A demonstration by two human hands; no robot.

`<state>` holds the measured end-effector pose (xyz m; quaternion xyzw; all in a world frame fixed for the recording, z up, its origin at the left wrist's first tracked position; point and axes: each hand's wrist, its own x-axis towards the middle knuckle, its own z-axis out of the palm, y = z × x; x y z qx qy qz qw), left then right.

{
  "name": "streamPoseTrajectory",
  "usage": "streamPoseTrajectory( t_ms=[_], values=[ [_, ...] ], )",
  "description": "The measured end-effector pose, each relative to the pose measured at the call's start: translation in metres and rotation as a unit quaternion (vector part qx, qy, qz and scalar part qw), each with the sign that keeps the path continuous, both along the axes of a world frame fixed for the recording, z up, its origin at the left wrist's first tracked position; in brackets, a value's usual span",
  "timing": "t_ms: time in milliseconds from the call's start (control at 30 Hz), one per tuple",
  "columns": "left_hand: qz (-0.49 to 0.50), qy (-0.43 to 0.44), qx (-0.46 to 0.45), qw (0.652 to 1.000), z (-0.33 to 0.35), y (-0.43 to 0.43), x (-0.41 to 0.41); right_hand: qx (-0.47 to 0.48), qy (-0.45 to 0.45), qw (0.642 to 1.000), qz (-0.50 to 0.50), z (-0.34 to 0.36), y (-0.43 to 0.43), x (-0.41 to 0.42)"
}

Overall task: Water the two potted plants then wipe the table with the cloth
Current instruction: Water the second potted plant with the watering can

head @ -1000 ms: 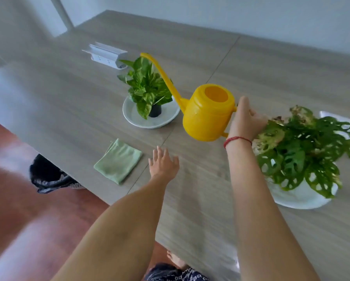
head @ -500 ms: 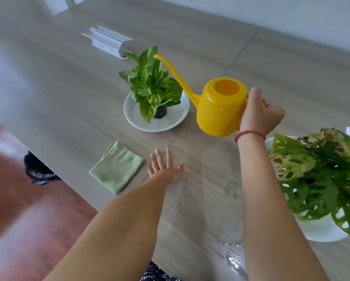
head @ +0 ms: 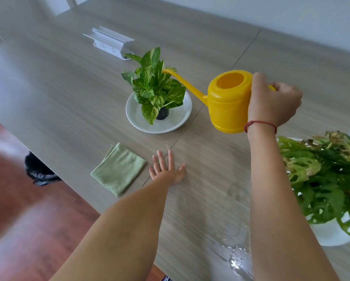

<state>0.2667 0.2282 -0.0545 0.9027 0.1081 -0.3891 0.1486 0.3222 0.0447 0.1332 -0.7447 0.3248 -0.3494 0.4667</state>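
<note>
My right hand (head: pixel 271 102) grips the handle of a yellow watering can (head: pixel 229 102), held above the table with its long spout reaching into the leaves of the small potted plant (head: pixel 156 88). That plant stands in a black pot on a white saucer (head: pixel 178 118). A larger plant with holed leaves (head: pixel 324 179) sits in a white pot (head: pixel 330 234) at the right. My left hand (head: pixel 166 169) lies flat on the table, fingers spread, just right of the folded green cloth (head: pixel 118 174). A puddle of water (head: pixel 237 258) glistens near the front edge.
The wooden table (head: pixel 68 94) has a seam running through its middle. A white power strip stand (head: pixel 109 42) sits at the back left. A black bin bag (head: pixel 38 171) lies on the red-brown floor under the table's left edge.
The watering can has moved left and tipped, so its spout now reaches into the small plant's leaves. My left hand has stayed flat on the table.
</note>
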Motion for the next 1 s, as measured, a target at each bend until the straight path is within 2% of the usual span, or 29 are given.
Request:
streamPoseTrajectory(
  t_ms=[433, 1000],
  values=[
    [0.008, 0.001, 0.001, 1.0, 0.006, -0.002, -0.002, -0.113, 0.024, 0.993, 0.018, 0.019, 0.009, 0.007],
    [-0.001, 0.025, 0.005, 1.0, 0.01, -0.001, 0.004, -0.135, 0.011, 0.991, 0.013, 0.033, 0.011, 0.015]
  ],
)
